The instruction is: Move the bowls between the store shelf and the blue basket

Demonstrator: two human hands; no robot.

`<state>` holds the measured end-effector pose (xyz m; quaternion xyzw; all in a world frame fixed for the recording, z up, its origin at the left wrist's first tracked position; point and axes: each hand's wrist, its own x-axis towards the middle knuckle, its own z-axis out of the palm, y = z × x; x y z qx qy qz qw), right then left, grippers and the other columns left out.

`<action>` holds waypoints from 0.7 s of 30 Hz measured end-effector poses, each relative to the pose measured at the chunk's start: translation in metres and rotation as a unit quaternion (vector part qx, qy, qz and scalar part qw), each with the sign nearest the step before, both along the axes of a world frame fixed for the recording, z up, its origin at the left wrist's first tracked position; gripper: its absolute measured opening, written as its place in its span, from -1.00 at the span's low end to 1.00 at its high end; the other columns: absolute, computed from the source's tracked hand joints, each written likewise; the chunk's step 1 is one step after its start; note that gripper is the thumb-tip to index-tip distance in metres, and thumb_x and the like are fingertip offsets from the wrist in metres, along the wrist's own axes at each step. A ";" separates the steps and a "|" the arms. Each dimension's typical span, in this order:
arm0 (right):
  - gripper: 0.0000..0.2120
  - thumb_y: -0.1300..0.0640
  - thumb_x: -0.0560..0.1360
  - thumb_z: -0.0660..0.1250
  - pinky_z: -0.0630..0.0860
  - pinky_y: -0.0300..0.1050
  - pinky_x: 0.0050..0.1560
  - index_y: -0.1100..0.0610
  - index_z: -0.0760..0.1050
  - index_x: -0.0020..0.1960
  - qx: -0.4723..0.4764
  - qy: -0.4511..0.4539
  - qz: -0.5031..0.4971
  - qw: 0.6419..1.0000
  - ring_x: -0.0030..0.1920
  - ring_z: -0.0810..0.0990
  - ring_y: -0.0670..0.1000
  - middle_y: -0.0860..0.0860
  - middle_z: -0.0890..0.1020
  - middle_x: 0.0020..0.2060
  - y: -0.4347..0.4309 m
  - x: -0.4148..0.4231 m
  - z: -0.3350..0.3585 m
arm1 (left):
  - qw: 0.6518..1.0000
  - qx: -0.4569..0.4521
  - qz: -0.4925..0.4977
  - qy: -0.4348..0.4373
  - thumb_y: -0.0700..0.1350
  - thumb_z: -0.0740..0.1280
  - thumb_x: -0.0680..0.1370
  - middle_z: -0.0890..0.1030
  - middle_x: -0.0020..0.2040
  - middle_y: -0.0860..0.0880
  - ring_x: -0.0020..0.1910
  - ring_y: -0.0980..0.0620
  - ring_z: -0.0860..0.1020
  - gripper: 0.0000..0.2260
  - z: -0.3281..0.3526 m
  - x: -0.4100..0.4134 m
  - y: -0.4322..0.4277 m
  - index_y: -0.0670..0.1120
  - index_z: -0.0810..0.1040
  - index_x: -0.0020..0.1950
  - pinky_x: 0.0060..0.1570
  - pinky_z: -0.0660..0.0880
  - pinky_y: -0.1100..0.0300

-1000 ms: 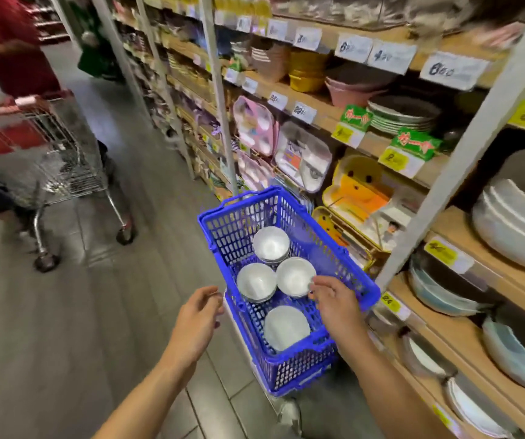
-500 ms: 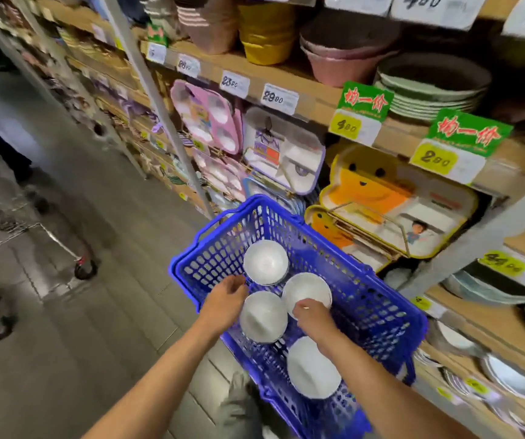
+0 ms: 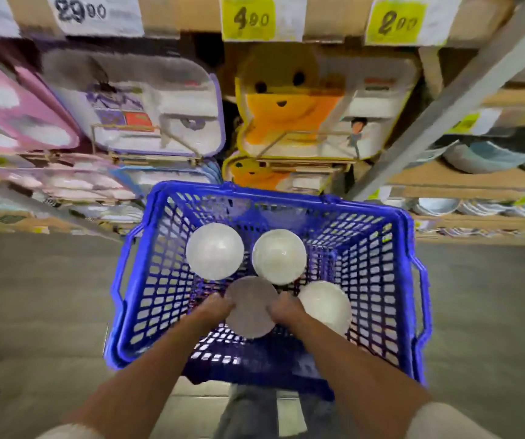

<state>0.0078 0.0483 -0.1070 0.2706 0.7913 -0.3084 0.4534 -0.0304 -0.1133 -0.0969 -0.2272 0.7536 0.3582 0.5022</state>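
A blue basket (image 3: 147, 299) stands on the floor directly below me, in front of the store shelf (image 3: 464, 182). Several white bowls lie inside it. Two bowls sit at the far side, one on the left (image 3: 214, 251) and one beside it (image 3: 279, 256). A third bowl (image 3: 326, 307) rests at the right. The nearest bowl (image 3: 251, 307) is gripped from both sides: my left hand (image 3: 213, 312) holds its left rim and my right hand (image 3: 285, 313) holds its right rim.
Children's divided plates, pink (image 3: 7, 106), white-purple (image 3: 147, 106) and yellow (image 3: 289, 122), stand on the shelf just behind the basket. Stacked dishes (image 3: 492, 153) fill the right shelves past a grey upright post (image 3: 445, 103). Grey floor lies on both sides.
My view has swung down and closer over the basket. My left hand went from the basket's rim onto the near bowl, and my right hand moved from another bowl to the same one.
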 end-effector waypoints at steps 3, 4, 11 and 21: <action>-0.66 0.10 0.56 0.24 0.48 -0.09 0.02 0.27 0.50 0.25 0.033 0.010 -0.028 0.999 0.18 0.57 0.19 0.20 0.59 0.18 -0.006 0.000 -0.008 | 1.000 -0.010 0.012 -0.006 -0.22 0.26 0.55 0.58 -0.02 -0.22 -0.14 -0.07 0.53 -0.69 -0.014 0.008 0.007 -0.36 0.50 0.24 -0.29 0.40 0.18; -0.66 0.09 0.56 0.24 0.46 -0.11 -0.01 0.27 0.50 0.24 0.041 0.011 -0.034 0.999 0.17 0.58 0.19 0.20 0.60 0.18 -0.007 0.000 -0.008 | 1.000 -0.018 0.020 0.003 -0.22 0.27 0.54 0.60 0.01 -0.24 -0.11 -0.10 0.56 -0.69 -0.018 0.010 0.008 -0.36 0.52 0.22 -0.28 0.42 0.17; -0.63 0.06 0.56 0.22 0.46 -0.09 0.12 0.24 0.48 0.27 0.065 0.027 -0.061 0.996 0.22 0.55 0.18 0.17 0.58 0.22 -0.013 -0.001 0.011 | 0.999 -0.024 0.035 0.002 -0.17 0.23 0.55 0.56 -0.11 -0.26 -0.18 -0.19 0.56 -0.68 -0.003 0.006 0.007 -0.38 0.50 0.17 -0.36 0.47 0.11; -0.67 0.05 0.54 0.22 0.41 -0.12 -0.06 0.28 0.49 0.16 0.053 0.148 -0.038 0.987 0.17 0.55 0.19 0.20 0.58 0.17 0.011 0.001 0.107 | 0.979 0.000 -0.068 0.193 -0.11 0.23 0.57 0.58 0.06 -0.10 0.01 -0.09 0.56 -0.79 0.099 0.007 -0.008 -0.17 0.44 0.16 -0.06 0.48 0.11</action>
